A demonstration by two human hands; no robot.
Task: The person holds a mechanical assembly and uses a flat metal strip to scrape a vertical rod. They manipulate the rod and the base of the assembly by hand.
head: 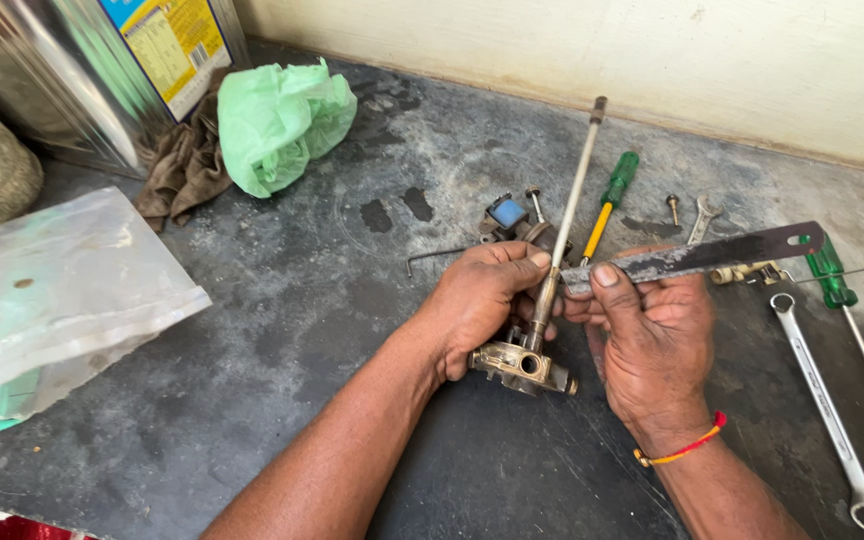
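Gripping a brass valve body (520,365) with a long metal rod (564,225) rising from it, the left hand (477,300) is closed tight. The right hand (647,335) pinches a flat saw blade (712,253) against the rod. Both sit mid-bench, with a green screwdriver (609,200) and a ring spanner (827,410) nearby.

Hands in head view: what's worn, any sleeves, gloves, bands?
Both bare: no gloves, no sleeves on either forearm. The left hand shows no ring, watch or band. The right hand has a thin thread band around its wrist, red with a yellow-orange stretch. No other markings visible.
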